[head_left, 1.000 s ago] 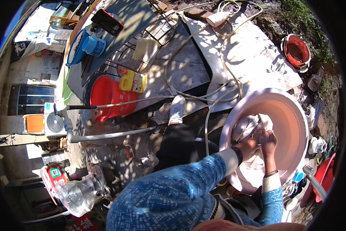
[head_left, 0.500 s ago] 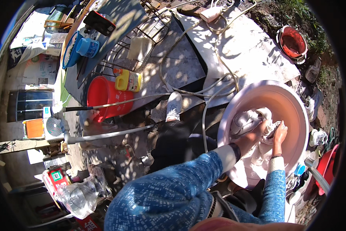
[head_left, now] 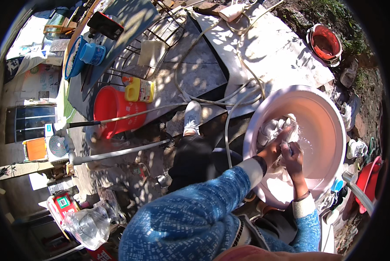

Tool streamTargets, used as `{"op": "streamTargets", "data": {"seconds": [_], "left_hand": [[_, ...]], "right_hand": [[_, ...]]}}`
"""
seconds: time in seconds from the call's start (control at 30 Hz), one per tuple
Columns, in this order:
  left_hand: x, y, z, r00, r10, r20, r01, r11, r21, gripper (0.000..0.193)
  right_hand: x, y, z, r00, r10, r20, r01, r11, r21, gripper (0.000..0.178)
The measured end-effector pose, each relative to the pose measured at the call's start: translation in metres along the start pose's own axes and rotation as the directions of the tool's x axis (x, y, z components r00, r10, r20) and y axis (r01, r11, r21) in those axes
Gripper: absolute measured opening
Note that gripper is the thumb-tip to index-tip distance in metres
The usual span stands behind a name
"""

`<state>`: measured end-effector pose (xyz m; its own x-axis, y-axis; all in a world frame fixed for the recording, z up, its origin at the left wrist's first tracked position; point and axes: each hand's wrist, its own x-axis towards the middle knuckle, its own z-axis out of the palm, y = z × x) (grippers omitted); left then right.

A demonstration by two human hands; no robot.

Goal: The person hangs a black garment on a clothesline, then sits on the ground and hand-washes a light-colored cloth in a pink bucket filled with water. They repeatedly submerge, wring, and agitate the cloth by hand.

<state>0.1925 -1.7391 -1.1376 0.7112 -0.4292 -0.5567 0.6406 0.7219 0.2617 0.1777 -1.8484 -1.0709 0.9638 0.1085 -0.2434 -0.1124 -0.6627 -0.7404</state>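
A large pale pink basin [head_left: 337,126] stands at my right with wet white cloth [head_left: 271,129] bunched against its left side. My left hand [head_left: 274,150] is closed on the cloth, its fingertips partly hidden in the folds. Close beside it, my right hand [head_left: 294,158] is curled into a fist, gripping part of the same cloth, which hangs below toward the near wall. Small splashes show in the water right of the hands. I cannot make out what kind of garment the cloth is.
A hose [head_left: 228,143] runs along the basin's left side. Further left are a red bucket [head_left: 114,111] and a yellow bottle [head_left: 139,90]. White shoes [head_left: 356,148] and a red basin [head_left: 368,185] lie to the right. A red bucket [head_left: 325,43] stands at the far right.
My right hand has moved left and nearer to me, from the basin's middle to beside my left hand, and turned into a fist. My left hand has drawn back slightly. Splashes have appeared.
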Motion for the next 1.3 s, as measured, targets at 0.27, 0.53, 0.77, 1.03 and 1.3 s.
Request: {"op": "streamTargets", "data": {"seconds": [0.27, 0.53, 0.77, 1.03, 1.3], "left_hand": [[0.019, -0.031, -0.004, 0.996, -0.008, -0.086, 0.015, 0.996, 0.087, 0.033], [0.058, -0.024, -0.003, 0.991, 0.047, -0.129, -0.044, 0.999, 0.028, 0.035], [0.057, -0.024, -0.009, 0.979, 0.020, -0.203, 0.021, 0.980, 0.196, 0.052], [0.039, 0.012, 0.004, 0.989, -0.119, 0.085, 0.126, 0.989, -0.079, 0.052], [0.026, 0.016, -0.010, 0.986, -0.156, 0.067, 0.160, 0.984, -0.072, 0.049]], "right_hand": [[0.032, 0.023, 0.018, 0.941, 0.152, -0.301, -0.132, 0.988, 0.086, 0.035], [0.047, 0.109, 0.004, 0.791, 0.313, -0.526, -0.398, 0.916, -0.054, 0.043], [0.022, 0.174, 0.040, 0.837, 0.509, -0.203, -0.547, 0.787, -0.284, 0.039], [-0.015, 0.000, 0.000, 0.984, 0.178, -0.027, -0.161, 0.935, 0.316, 0.041], [-0.005, -0.042, 0.017, 0.985, 0.127, -0.115, -0.130, 0.991, -0.017, 0.036]]}}
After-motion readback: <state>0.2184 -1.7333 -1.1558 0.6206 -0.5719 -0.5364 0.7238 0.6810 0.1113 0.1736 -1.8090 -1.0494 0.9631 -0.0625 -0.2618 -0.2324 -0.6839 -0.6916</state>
